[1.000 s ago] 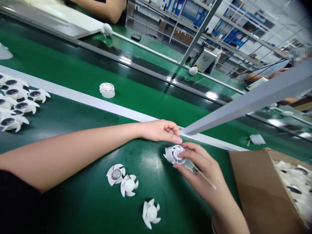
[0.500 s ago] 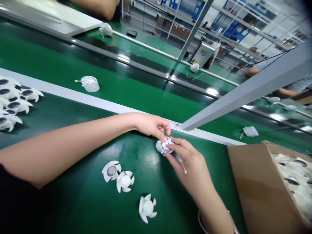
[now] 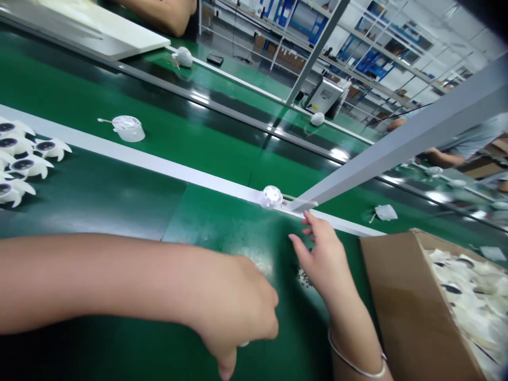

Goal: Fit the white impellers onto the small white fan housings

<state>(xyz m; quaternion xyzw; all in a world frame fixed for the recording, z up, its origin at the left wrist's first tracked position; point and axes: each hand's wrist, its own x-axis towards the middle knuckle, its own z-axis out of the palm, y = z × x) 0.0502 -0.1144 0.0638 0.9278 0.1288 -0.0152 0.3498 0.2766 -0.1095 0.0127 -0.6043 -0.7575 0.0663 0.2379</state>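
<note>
While the right hand [image 3: 323, 259] hovers near the desk's far edge, thumb and fingers spread with nothing between them, the left hand [image 3: 238, 301] points downward over the desk [image 3: 226, 222], nearer its front edge. Below it peeps a white piece [image 3: 244, 344]; I cannot tell whether the fingers grip it. Partly hidden by the right hand lies a scatter of small bits [image 3: 304, 277], too blurred to name.

Just beyond the right fingertips, at the white rail [image 3: 190, 175] along the desk's far edge, is a white fan housing [image 3: 272, 196], its lead [image 3: 297, 200] stretching right towards the foot of a grey post [image 3: 397, 142]. Whether it touches the rail I cannot tell.

At the desk's right edge stands an open cardboard box [image 3: 413, 301] of white parts [image 3: 472, 296]; by the left edge, white fan wheels [image 3: 32, 165] lie bunched.

Past the rail, a green belt [image 3: 218, 151] carries another housing [image 3: 130, 129] on the left. Across it shows a co-worker's bent arm [image 3: 170, 16].
</note>
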